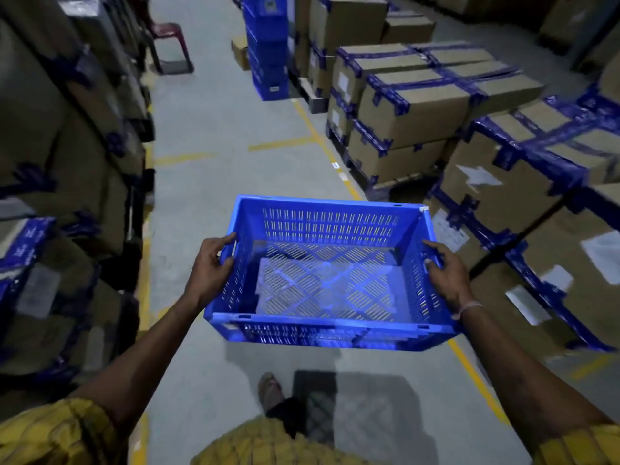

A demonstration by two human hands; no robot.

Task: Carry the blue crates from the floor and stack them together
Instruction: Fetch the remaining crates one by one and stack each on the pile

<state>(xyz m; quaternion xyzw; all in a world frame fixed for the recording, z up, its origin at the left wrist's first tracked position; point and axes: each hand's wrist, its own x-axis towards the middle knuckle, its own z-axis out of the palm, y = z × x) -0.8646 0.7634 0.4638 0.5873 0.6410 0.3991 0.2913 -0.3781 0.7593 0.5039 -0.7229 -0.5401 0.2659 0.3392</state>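
An empty blue perforated plastic crate (330, 276) is carried at about waist height over the grey concrete floor (214, 129) of a warehouse aisle, clear of the ground with its shadow below it. The left hand (209, 268) grips the left short wall, thumb over the rim and fingers curled round the outside by the handle slot; the right hand (446, 273) clamps the right short wall in the same way, so the load sits evenly between them. The likely destination is the tall stack of blue plastic crates (266, 45) standing at the far end of the aisle, just left of the brown cardboard boxes bound with blue tape (416, 105) on the right. To do this carry well, the crate should stay level and close to the body, with both grips kept symmetrical so it does not twist. The aisle is narrow, with dark shelves of taped boxes (67, 162) close on the left and stacked boxes on the right, so walking down the middle, roughly along the yellow floor line (318, 139), looks safest. On arrival the crate would need lifting high and squaring corner to corner with the top of the stack before letting go, since a skewed seat could tip a stack that tall
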